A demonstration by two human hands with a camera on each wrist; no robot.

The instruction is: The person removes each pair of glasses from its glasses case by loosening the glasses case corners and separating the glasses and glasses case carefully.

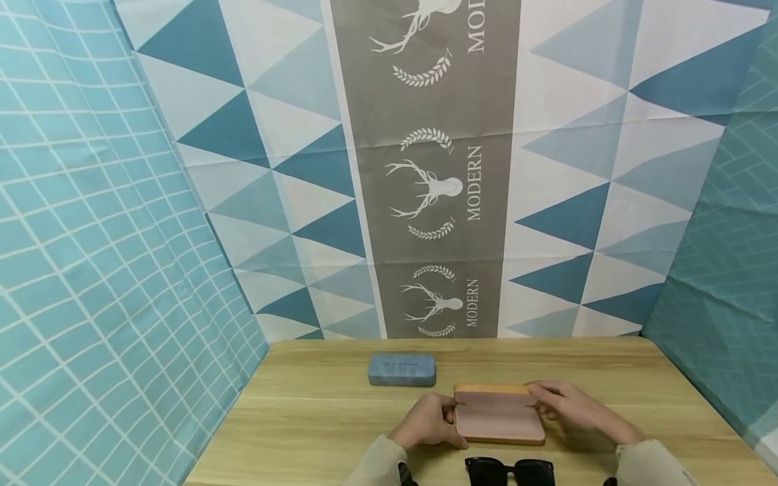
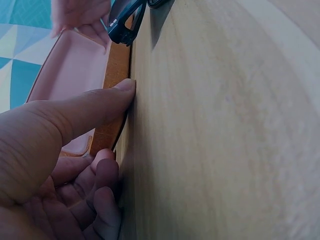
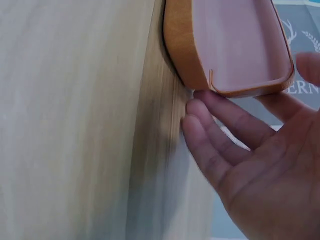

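An orange-brown glasses case (image 1: 500, 424) with pink lining stands with its lid raised on the wooden table. At its left end my left hand (image 1: 430, 420) grips it; in the left wrist view the thumb (image 2: 107, 107) lies along the case's front wall and the other fingers curl by the corner. My right hand (image 1: 568, 405) holds the right end near the raised lid. From the right wrist view, its fingers (image 3: 225, 130) touch the case's lower corner. Black sunglasses (image 1: 510, 471) lie in front of the case, partly cut off by the frame's lower edge.
A closed blue-grey glasses case (image 1: 402, 370) sits farther back, left of the brown one. The wooden table (image 1: 304, 418) meets a patterned cloth backdrop (image 1: 437, 236) behind, with a blue tiled cloth (image 1: 109, 236) on the left and a green one on the right.
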